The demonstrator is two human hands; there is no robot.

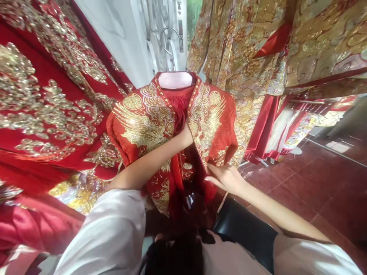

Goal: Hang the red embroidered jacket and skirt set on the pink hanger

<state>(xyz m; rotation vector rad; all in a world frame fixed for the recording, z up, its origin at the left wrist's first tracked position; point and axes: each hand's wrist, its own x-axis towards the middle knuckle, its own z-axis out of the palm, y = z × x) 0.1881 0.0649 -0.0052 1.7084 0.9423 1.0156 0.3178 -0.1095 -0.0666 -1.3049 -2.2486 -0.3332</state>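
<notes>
A red jacket (226, 122) with gold embroidery and a beaded collar hangs on a hanger (171, 47) in front of me, its front open. My left hand (187, 135) reaches into the opening behind the front panel at the right; its fingers are hidden by the cloth. Lower down, my right hand (226, 178) grips the edge of that same panel, with thumb and fingers at the cloth. Dark red lining shows between the two front panels.
Red garments with gold sequins (57, 110) hang close on the left. Gold patterned garments (246, 49) hang at the upper right. A black seat (243, 225) stands below my right arm, on a red tiled floor (301, 191). Behind the hanger is a pale wall (120, 30).
</notes>
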